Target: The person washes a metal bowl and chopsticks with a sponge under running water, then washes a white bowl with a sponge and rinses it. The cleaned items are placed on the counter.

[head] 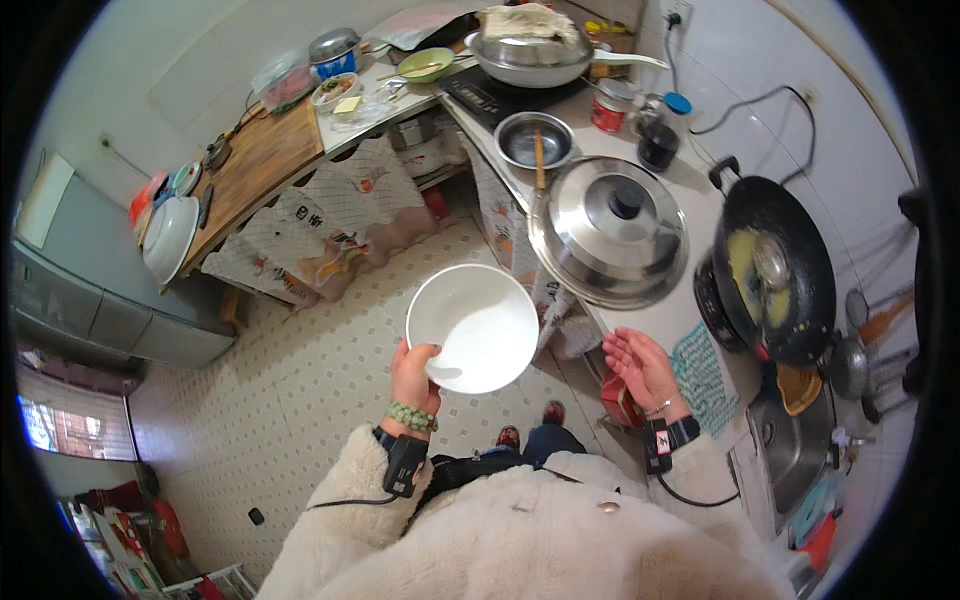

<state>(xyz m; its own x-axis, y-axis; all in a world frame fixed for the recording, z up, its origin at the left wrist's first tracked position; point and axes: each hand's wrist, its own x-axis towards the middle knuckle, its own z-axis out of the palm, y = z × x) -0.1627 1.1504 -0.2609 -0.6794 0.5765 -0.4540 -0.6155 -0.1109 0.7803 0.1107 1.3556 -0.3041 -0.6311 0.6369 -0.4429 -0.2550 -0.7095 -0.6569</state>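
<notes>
My left hand (412,379) grips the rim of an empty white bowl (476,322), its thumb over the edge, above the tiled floor. To the right, my right hand (641,367) is held palm up with nothing in it, beside the counter edge and a teal-and-white cloth (703,379). A large steel lid with a black knob (611,229) lies on the counter ahead of it. Farther right, a black wok (814,255) stands on a black cooker (716,300); a metal ladle (771,262) rests in yellowish liquid inside it.
A steel bowl (517,146) with a wooden-handled utensil, a red-labelled jar (611,109) and a blue-capped jar of dark liquid (661,139) stand behind the lid. A covered pan (525,67) sits on a hob. The sink (791,442) is at right; a wooden board (262,161) lies at left.
</notes>
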